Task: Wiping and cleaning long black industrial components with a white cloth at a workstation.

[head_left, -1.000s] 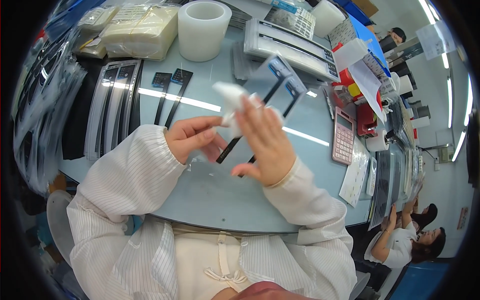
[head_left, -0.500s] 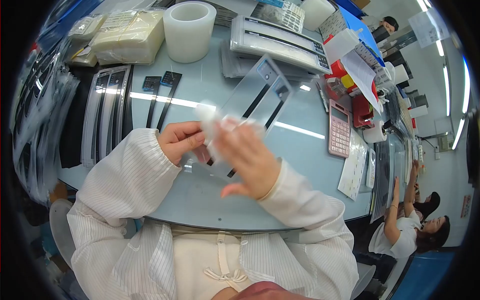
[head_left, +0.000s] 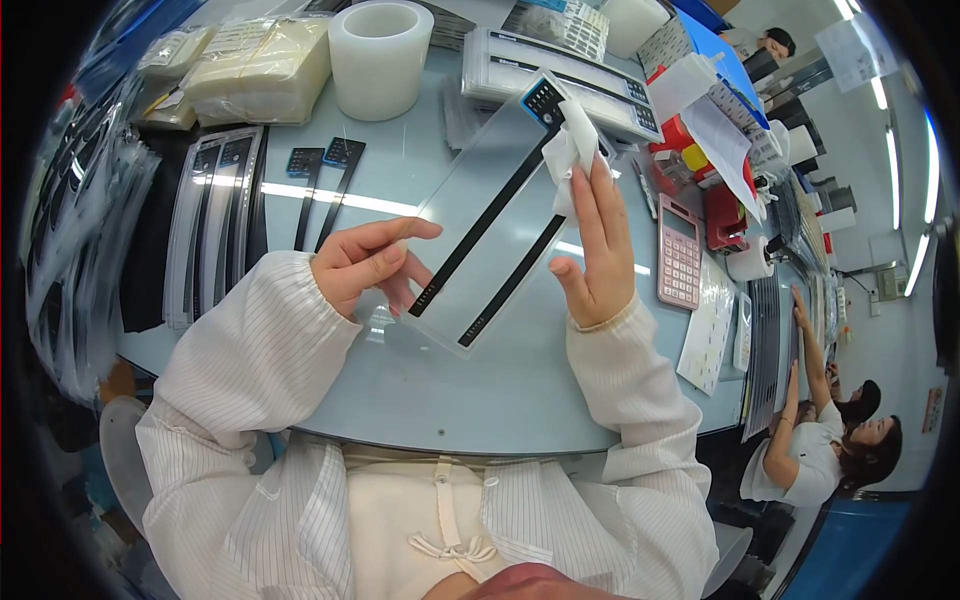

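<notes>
A clear plastic panel (head_left: 490, 240) with two black bands and a small dark icon patch at its far end slants in front of me. Its far end overlaps the panel stack behind. My left hand (head_left: 365, 262) is at its lower left edge, the index finger stretched out and other fingertips curled against the edge, partly seen through the plastic. A crumpled white wipe (head_left: 570, 150) lies against the panel's far right edge, under the nearly straight fingers of my right hand (head_left: 602, 245). The right thumb stands apart from the fingers.
Two dark strips (head_left: 325, 190) and a row of panels (head_left: 215, 225) lie left. Behind stand a film roll (head_left: 378, 65), wrapped packs (head_left: 258, 70) and a panel stack (head_left: 570, 80). A pink calculator (head_left: 680, 250) lies right; co-workers (head_left: 810, 450) are beyond. The glass table (head_left: 400, 400) reflects ceiling lights.
My right hand has moved right and away from me with the wipe, from the panel's middle to its far right edge. The left index finger has straightened. More of the panel shows.
</notes>
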A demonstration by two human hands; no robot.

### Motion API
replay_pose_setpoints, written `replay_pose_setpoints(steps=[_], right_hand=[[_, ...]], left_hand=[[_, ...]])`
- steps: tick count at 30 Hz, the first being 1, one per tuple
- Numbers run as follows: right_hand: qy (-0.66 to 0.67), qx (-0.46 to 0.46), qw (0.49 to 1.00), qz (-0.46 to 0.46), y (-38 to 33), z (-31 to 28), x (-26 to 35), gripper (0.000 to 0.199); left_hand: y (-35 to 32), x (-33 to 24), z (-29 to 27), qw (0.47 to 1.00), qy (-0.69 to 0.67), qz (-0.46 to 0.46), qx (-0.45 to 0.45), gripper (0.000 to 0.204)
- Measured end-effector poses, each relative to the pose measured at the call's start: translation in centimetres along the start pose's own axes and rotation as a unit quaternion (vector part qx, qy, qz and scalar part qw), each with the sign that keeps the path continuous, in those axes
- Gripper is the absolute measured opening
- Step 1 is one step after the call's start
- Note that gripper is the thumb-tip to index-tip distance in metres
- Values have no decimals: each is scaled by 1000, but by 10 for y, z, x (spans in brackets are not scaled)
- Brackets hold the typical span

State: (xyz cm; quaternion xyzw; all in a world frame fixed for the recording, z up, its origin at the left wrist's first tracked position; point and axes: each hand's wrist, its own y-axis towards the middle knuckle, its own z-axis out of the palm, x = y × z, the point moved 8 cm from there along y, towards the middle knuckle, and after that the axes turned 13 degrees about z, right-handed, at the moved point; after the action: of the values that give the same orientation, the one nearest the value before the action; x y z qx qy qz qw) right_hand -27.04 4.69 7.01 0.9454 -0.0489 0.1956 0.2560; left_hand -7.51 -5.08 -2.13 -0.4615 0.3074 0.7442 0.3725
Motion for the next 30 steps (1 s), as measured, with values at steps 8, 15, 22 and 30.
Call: replay_pose_setpoints(steps=[8,15,22,30], right_hand=[[-76,208,948,-227,-69,66,93,81],[-78,136,969,-189,-36,38,69,78],[-117,-63,990,-49,20,-14,16,65],[-79,32,989,-121,-25,42,79,54]], left_hand=[[4,3,-14,996,-48,33,-62,38],[3,6,-8,998,-22,17,-57,37],[-1,5,0,1000,0,-9,1,36],[-1,17,3,999,-29,-12,-6,37]])
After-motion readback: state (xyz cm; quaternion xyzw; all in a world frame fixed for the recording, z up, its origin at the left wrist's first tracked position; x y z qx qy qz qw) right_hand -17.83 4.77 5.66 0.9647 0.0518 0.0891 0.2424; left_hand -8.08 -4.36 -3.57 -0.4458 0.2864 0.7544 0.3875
